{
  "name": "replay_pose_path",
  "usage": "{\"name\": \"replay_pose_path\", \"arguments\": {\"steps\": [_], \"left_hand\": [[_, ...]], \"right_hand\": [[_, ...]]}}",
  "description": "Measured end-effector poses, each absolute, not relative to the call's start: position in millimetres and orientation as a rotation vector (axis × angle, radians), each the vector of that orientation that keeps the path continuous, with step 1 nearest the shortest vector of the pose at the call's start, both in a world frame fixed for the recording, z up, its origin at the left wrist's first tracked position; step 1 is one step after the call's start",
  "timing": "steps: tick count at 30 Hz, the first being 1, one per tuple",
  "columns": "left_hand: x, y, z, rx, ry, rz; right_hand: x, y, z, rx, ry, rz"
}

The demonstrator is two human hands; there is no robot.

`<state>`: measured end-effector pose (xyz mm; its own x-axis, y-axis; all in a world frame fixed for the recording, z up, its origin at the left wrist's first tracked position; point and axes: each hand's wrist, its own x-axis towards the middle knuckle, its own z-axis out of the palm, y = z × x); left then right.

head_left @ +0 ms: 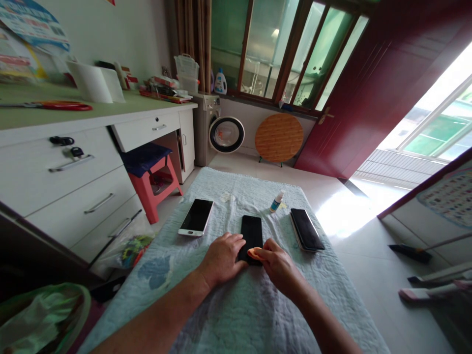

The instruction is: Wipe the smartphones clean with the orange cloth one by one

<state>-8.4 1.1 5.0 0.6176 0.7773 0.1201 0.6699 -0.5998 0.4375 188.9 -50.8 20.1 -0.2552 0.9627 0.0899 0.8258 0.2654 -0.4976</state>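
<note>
A black smartphone [251,231] lies flat on the cloth-covered table in front of me. My left hand [223,255] grips its left side, fingertips along the edge and the thumb near the lower corner. In my right hand [277,268] a small orange cloth [254,253] is pinched and pressed on the lower part of the screen. To the left lies a white-framed phone [196,217] with a dark screen. On the right, another dark phone [307,230] lies at a slant, apparently on top of something light-edged. A small spray bottle [277,201] stands upright beyond my right hand.
A pale blue quilted cloth [254,184] covers the table. At the left stand a white desk [92,179], a red stool [157,177] and a green-rimmed bin [86,295]. An open washing machine [208,128], a round wooden tabletop [279,137] and an open red door [354,93] are farther back.
</note>
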Motion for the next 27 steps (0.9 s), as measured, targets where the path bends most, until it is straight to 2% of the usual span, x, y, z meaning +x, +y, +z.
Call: {"name": "replay_pose_path", "arguments": {"steps": [11, 20, 27], "left_hand": [[-7, 1, 8, 2.5, 1.163, 0.441], [-6, 0, 7, 2.504, 1.194, 0.438], [-5, 1, 10, 2.503, 1.216, 0.4]], "right_hand": [[198, 9, 5, -1.68, -2.085, 0.278], [186, 40, -3, -1.99, -1.889, 0.12], [168, 57, 7, -2.158, -1.932, 0.14]]}}
